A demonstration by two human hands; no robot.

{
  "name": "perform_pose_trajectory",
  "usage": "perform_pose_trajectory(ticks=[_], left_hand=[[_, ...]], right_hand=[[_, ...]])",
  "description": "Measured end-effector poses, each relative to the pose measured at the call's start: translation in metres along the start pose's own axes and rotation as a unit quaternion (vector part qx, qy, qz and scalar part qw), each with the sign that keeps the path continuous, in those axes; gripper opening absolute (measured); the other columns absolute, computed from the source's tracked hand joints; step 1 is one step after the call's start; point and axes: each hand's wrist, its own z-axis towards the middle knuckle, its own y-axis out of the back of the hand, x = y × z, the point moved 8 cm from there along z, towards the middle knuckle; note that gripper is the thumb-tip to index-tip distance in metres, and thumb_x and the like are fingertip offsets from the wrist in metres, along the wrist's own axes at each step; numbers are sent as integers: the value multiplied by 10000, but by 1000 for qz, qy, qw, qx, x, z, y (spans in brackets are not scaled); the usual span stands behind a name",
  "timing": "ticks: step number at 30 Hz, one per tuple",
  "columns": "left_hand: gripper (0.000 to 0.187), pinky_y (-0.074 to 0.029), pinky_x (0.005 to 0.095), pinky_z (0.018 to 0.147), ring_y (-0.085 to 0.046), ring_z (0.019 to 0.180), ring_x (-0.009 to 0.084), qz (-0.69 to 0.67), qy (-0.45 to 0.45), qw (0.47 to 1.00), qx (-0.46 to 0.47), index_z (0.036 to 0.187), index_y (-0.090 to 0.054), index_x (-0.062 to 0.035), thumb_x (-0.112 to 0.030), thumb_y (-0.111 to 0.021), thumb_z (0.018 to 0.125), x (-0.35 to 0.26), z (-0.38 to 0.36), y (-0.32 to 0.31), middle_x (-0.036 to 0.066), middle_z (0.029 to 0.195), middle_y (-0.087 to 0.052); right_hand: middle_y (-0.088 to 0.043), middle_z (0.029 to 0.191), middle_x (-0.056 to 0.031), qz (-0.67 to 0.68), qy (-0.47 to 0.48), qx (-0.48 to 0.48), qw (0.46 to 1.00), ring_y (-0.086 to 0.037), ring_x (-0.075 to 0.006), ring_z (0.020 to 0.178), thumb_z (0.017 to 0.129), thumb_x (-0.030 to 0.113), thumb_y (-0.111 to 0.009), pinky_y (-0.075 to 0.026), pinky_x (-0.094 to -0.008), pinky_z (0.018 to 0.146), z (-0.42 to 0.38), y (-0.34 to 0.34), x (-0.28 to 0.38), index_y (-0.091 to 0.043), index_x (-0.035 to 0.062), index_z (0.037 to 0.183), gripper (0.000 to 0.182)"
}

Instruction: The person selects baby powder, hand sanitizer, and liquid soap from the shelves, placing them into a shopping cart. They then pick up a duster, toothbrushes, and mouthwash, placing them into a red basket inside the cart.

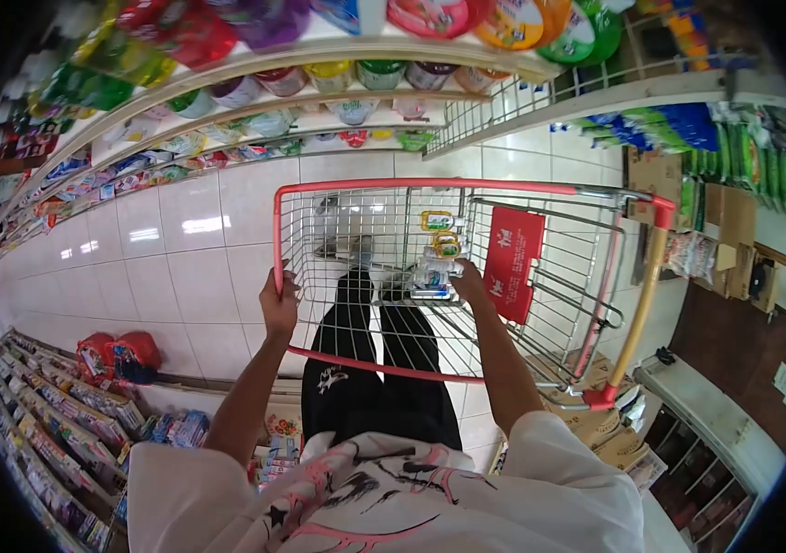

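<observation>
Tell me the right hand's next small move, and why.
Probably close the right hand on the nearest of the small bottles: its fingers are beside that row inside the cart, and the left hand holds the cart's rim, which should help steady it.

The shopping cart [384, 276] is bare metal wire with a slight sheen, its rim edged in smooth red plastic. The floor [181, 276] is pale, smooth, glossy tile that throws back the lights; the black trousers [342, 378] and white shirt [550, 470] are matt cloth, and the boxes [729, 221] matt brown cardboard.
</observation>
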Motion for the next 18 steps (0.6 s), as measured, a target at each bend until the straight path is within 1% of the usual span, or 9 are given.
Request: perform_pose_trajectory(ticks=[3, 5, 6, 9, 12, 14, 16, 17, 18], left_hand=[[316, -478, 215, 570, -591, 741, 104, -7, 9, 1000, 23, 1251, -519, -1, -155, -452, 983, 2, 0, -8, 55, 942, -598], [333, -478, 219, 575, -600, 749, 108, -17, 9, 1000, 18, 1253, -518, 3, -188, -468, 986, -3, -1, -8, 62, 950, -601], [349, -477, 227, 582, -609, 758, 113, -5, 12, 1000, 16, 1256, -518, 4, -215, -478, 987, -1, 0, -7, 70, 943, -607], [349, -473, 231, 579, -611, 754, 115, 11, 3, 1000, 12, 1255, -521, 5, -214, -473, 988, -3, -1, -7, 74, 935, -612], [344, -471, 235, 586, -611, 733, 115, 19, -29, 999, 6, 1246, -530, 3, -201, -460, 977, -5, -1, -4, 80, 932, -618], [320, -480, 247, 598, -595, 704, 113, 37, -53, 998, -1, 1214, -546, 11, -134, -430, 953, -7, -1, -3, 70, 874, -615], [307, -494, 273, 607, -585, 672, 121, 48, -78, 996, -23, 1172, -567, 19, -60, -412, 918, -10, -2, -1, 64, 801, -608], [304, -501, 285, 611, -588, 662, 131, 45, -92, 994, -33, 1154, -577, 18, -50, -419, 904, -11, -4, 1, 67, 777, -608], [297, -504, 301, 613, -602, 659, 153, 64, -101, 992, -36, 1134, -587, 15, -48, -428, 892, -12, -5, 2, 87, 761, -613]], right_hand=[[-418, 1375, -205, -92, -29, -64, 993, -504, -401, 1181, 729, 53, -664, -492, -444, 919, 36, -17, -24, -380, 53, 1354, 686], [-341, 1421, -215, -161, -11, -39, 986, -539, -416, 1121, 744, -13, -575, -520, -489, 848, 47, -15, 2, -310, 93, 1403, 719], [-378, 1384, -201, -163, 7, -87, 983, -569, -389, 1087, 759, -13, -581, -542, -477, 799, 51, -16, 6, -359, 81, 1354, 641], [-522, 1197, -152, -245, -36, -59, 967, -641, -327, 932, 771, 26, -608, -548, -442, 710, 64, -17, 5, -460, 56, 1165, 422], [-638, 958, -132, -291, 17, -33, 956, -647, -313, 882, 762, 212, -679, -522, -477, 700, 60, -21, 2, -573, 74, 1058, 344], [-659, 948, -175, -184, -55, 8, 981, -641, -348, 913, 697, 419, -736, -509, -501, 774, 37, -2, 21, -590, 49, 1092, 561], [-647, 921, -186, 46, 63, 18, 997, -641, -337, 868, 642, 423, -804, -507, -435, 764, 16, -1, 31, -575, 66, 1085, 613], [-633, 872, -147, 68, 17, 73, 995, -624, -275, 802, 628, 385, -838, -499, -396, 738, 10, -1, 36, -564, 65, 1029, 582], [-604, 811, -41, 169, 57, 55, 982, -585, -155, 743, 635, 300, -876, -499, -314, 610, 6, -1, 44, -568, 46, 967, 520]])
